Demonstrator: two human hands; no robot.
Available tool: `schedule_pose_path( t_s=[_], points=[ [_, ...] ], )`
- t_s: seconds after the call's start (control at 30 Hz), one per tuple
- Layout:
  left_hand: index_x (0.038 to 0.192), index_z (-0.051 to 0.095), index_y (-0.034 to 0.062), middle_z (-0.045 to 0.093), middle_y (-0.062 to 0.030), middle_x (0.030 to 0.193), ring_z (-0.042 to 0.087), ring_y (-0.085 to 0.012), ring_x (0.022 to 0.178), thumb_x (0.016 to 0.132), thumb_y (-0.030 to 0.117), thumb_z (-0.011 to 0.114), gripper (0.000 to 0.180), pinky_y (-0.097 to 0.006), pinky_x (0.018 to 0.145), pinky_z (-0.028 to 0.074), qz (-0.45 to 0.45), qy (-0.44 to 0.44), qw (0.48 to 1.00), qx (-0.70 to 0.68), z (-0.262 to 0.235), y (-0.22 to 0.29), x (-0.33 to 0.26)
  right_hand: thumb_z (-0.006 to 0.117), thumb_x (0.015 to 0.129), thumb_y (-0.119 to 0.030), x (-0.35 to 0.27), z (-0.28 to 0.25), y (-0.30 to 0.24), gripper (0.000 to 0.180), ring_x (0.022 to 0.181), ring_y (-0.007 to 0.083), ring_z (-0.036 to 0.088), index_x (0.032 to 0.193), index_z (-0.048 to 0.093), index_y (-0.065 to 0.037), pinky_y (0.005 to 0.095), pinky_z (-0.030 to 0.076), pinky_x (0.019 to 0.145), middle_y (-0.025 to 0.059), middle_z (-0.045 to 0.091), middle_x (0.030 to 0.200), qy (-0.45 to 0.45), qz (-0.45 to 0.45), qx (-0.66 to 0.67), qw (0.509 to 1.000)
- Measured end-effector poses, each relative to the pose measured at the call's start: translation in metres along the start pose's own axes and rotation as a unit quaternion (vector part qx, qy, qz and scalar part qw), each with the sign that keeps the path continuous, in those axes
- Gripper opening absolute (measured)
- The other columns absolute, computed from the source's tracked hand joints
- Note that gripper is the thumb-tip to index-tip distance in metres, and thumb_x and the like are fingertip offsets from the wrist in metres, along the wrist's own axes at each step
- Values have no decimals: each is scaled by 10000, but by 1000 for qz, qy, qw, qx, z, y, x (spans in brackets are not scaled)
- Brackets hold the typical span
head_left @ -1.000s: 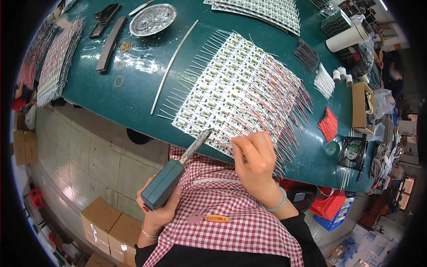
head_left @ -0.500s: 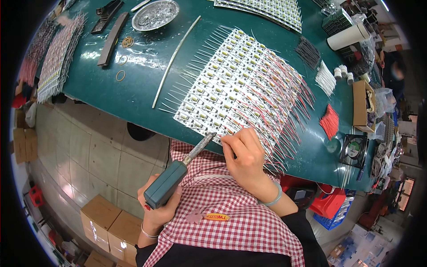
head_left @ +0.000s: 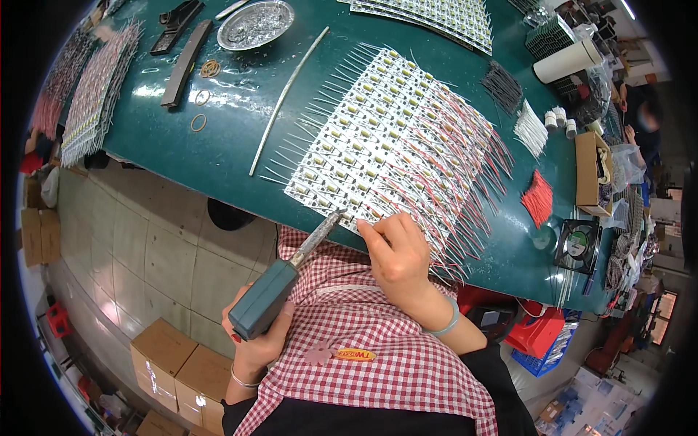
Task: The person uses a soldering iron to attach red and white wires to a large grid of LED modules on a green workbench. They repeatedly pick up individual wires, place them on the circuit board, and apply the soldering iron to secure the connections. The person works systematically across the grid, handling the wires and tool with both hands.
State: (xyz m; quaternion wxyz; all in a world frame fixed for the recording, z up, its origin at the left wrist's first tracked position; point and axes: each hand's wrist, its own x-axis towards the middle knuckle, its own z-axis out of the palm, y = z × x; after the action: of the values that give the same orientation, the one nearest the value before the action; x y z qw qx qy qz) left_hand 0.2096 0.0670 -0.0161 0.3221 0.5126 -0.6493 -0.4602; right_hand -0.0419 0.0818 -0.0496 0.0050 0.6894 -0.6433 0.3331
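Observation:
My left hand (head_left: 260, 347) is wrapped round the dark green handle of a soldering iron (head_left: 263, 296). Its metal tip points up and to the right and lies at the near edge of a white circuit board panel (head_left: 349, 149). Just right of the tip, my right hand (head_left: 398, 256) is closed in a pinch at the same edge; what its fingertips hold, if anything, is too small to make out. Rows of small yellowish parts cover the panel. Red and white wires (head_left: 465, 174) fan out over its right side, and bare pale leads stick out along its left.
Bundles of black wires (head_left: 502, 83), white wires (head_left: 531, 129) and red wires (head_left: 537, 200) lie to the right, near a small fan (head_left: 578, 245). A metal dish (head_left: 256, 27) and rubber bands (head_left: 210, 69) sit far left. More panels (head_left: 436, 18) lie behind.
The iron's tip has shifted slightly left along the panel's near edge, and its handle has moved a little left too. My right hand has moved slightly down and left, still pinched.

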Motion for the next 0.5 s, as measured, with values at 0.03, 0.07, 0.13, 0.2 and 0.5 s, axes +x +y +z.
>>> schedule_pose_path(
  t_s=[0.03, 0.07, 0.13, 0.2, 0.5],
  points=[
    [951, 699, -48, 658, -118, 851, 642, -196, 693, 750, 30, 772, 228, -294, 617, 503, 1, 7, 1000, -4, 1, -1, 0, 670, 751, -24, -1, 0, 1, 275, 763, 249, 555, 1021, 705, 5, 373, 464, 659, 63, 554, 811, 2, -8, -1, 1000],
    [952, 699, -47, 657, -117, 853, 640, -194, 698, 750, 27, 771, 226, -292, 618, 503, 3, 14, 1000, -8, 2, -1, 0, 669, 750, -28, -1, 0, 1, 283, 768, 250, 555, 1028, 703, 7, 374, 465, 663, 64, 555, 816, 1, -14, 0, 1000],
    [952, 699, -47, 657, -118, 862, 642, -193, 704, 752, 24, 768, 223, -291, 619, 503, -15, 13, 1000, -13, 2, 0, -1, 665, 748, -35, -3, 0, 2, 299, 777, 252, 554, 1041, 700, 11, 375, 467, 672, 66, 556, 825, -1, -24, 1, 1000],
    [953, 699, -47, 657, -119, 871, 644, -194, 708, 753, 19, 766, 221, -290, 621, 504, -17, 19, 999, -21, 2, 0, -1, 663, 751, -37, -2, -1, 1, 285, 787, 254, 557, 1031, 697, 10, 375, 466, 679, 67, 560, 833, -8, -15, 4, 1000],
    [959, 697, -54, 663, -116, 868, 648, -190, 705, 767, 26, 780, 224, -290, 628, 510, 7, 33, 999, -27, 6, -4, -4, 659, 753, -36, 1, 2, 0, 216, 791, 255, 559, 966, 687, -8, 369, 463, 683, 63, 548, 822, -7, -3, -7, 1000]
  ],
)
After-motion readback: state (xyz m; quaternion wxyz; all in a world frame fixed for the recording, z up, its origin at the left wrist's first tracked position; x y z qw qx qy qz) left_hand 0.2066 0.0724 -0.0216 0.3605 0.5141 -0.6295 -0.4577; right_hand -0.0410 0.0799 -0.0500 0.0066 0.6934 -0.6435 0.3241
